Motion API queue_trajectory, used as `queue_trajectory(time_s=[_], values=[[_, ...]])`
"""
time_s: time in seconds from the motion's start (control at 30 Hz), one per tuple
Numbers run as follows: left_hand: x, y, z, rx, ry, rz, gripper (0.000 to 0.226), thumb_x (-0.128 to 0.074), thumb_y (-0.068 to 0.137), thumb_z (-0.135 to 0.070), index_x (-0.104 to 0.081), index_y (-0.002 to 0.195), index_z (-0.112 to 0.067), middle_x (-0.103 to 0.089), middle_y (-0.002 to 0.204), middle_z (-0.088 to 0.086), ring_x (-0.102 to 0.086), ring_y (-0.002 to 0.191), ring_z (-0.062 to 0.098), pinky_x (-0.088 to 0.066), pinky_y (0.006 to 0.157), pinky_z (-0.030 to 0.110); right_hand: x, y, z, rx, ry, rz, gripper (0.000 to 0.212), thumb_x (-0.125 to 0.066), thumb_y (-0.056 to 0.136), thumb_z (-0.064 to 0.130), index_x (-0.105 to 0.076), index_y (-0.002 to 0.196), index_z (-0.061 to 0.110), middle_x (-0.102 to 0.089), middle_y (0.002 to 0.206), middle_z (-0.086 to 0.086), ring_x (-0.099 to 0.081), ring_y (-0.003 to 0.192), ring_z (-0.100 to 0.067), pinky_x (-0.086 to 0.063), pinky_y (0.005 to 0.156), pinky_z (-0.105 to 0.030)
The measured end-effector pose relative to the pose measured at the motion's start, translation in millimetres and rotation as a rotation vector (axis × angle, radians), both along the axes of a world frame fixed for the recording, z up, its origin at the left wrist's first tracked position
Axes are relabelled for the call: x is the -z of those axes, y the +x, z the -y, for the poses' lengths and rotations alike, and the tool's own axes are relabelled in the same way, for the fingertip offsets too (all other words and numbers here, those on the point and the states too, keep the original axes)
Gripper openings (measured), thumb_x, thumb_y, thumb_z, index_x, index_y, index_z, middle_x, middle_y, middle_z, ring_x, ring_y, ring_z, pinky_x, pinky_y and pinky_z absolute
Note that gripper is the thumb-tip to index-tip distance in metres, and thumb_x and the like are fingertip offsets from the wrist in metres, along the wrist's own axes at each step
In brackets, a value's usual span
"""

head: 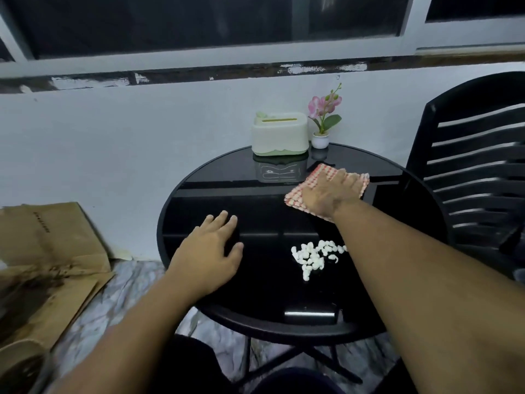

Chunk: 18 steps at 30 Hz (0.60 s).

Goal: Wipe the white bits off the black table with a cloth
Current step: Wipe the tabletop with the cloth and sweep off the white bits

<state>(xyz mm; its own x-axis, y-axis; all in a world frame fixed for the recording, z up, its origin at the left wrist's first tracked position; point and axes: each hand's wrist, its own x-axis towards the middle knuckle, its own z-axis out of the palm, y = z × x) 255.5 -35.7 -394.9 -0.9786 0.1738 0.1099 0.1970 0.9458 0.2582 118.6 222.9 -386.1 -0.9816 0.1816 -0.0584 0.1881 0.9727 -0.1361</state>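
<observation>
While flat — right hand on cloth

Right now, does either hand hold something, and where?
Nothing is gripped. The right hand lies flat on the middle of the checked cloth; the left hand rests on the table.

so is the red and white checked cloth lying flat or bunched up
Flat: the red and white checked cloth lies spread on the round black table, right hand resting on it.

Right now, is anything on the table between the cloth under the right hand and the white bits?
Nothing visible: bare black table lies between the cloth and the white bits.
</observation>
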Motion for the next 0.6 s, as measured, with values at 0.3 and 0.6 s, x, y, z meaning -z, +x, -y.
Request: queue_trajectory(time_s=[0.3,0.6], values=[[10.6,-0.7,1.9,0.002,-0.021,-0.049,0.069,-0.026,0.088,-0.054,-0.029,0.153,-0.03,-0.023,0.161,-0.006,-0.016,0.15,0.018,-0.013,0.121,0.036,-2.4,-2.2,-88.4,-0.23,0.146,0.037,0.083,-0.006,0.086,0.08,0.003,0.156,0.036,0.007,0.165,-0.012,0.004,0.151,-0.039,0.007,0.121,-0.051],[8.9,0.6,-0.2,-0.006,-0.033,-0.062,0.07,-0.026,0.087,-0.055,-0.032,0.152,-0.028,-0.027,0.16,-0.005,-0.019,0.149,0.018,-0.016,0.12,0.038,-4.5,35.1,-179.2,-0.566,0.147,0.106,0.087,-0.009,0.079,0.083,0.0,0.154,0.041,0.013,0.164,0.002,0.015,0.151,-0.023,0.01,0.122,-0.043]])
